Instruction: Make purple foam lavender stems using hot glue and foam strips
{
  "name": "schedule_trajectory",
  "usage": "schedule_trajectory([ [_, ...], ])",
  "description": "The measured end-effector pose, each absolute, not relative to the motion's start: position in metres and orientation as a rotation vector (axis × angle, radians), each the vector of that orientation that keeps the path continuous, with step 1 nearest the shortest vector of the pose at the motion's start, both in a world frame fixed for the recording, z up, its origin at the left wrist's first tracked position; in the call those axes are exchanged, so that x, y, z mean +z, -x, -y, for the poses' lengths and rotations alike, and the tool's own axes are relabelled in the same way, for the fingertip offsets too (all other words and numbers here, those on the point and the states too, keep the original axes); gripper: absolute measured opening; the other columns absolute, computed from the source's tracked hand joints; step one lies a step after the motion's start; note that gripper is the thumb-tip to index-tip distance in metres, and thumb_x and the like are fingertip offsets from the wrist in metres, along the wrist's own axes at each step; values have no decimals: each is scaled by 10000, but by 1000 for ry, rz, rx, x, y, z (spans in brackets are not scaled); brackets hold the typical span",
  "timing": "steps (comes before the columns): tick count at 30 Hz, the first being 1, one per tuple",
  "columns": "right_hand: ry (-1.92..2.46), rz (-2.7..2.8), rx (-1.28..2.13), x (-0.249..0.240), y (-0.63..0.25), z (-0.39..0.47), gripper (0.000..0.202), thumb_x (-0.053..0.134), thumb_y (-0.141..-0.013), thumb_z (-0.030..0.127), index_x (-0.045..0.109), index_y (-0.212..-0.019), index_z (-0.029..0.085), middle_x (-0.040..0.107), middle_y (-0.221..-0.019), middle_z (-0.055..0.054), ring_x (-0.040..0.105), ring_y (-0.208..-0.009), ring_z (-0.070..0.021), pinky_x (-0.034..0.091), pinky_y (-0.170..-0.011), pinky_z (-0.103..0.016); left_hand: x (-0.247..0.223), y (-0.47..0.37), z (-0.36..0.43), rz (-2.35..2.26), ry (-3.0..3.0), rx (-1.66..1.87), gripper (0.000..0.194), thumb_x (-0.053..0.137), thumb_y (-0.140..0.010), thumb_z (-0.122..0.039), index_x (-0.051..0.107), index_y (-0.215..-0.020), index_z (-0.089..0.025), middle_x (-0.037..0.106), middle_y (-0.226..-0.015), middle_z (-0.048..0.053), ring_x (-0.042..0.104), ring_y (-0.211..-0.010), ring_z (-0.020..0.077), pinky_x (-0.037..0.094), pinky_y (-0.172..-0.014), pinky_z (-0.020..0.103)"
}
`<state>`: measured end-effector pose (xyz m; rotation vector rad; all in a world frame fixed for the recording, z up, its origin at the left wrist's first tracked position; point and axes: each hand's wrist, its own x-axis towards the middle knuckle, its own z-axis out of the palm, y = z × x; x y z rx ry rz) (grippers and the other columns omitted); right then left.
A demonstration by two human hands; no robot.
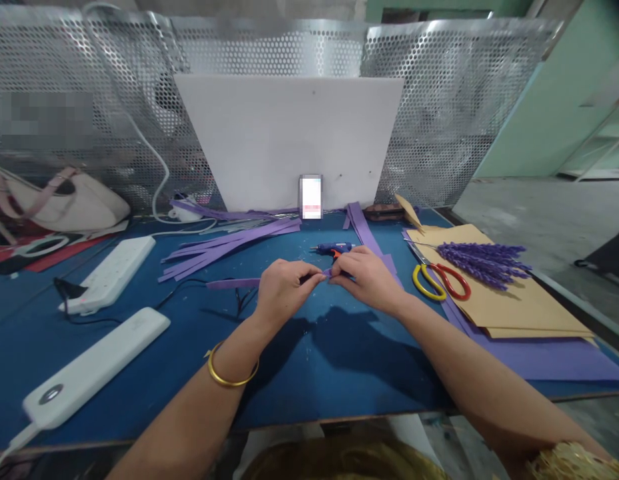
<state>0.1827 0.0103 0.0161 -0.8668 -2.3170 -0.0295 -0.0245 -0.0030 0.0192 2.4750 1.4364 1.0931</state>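
Note:
A purple paper strip (233, 284) runs out to the left from behind my left hand (288, 285), its end between the fingertips of both hands. My left hand pinches it with thumb and forefinger. Close by, my right hand (362, 277) is closed on the same strip, fingertips nearly touching those of the left. Just behind the hands lies a blue glue gun (334, 247) with an orange trigger. Several cut purple strips (229, 247) are fanned out at the back left, and another purple strip (363, 227) lies behind my right hand.
Scissors (442, 281) with yellow and red handles and a purple flower bunch (484, 261) lie on tan sheets (529, 310) at the right. Two white power strips (102, 367) with cables occupy the left. A phone (312, 197) leans against a white board (294, 133).

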Motion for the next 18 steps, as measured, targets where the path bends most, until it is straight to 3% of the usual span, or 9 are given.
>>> schedule_trajectory([
  [12,902,2334,-31,16,-182,-10,151,583,-964,267,561,-824,212,691,-779,-9,633,-750,-171,383,-850,-331,17,24,3,-1387,-2552,1098,173,657,-902,-322,780,-804,-250,790,-817,-9,687,-730,170,435,-784,323],
  [18,950,2313,-66,16,-186,-13,150,577,-965,244,549,-822,209,703,-822,-26,629,-767,-184,370,-859,-338,18,25,1,-1465,-2425,1079,117,694,-878,-328,801,-856,-284,799,-866,-19,701,-802,197,449,-797,320],
])
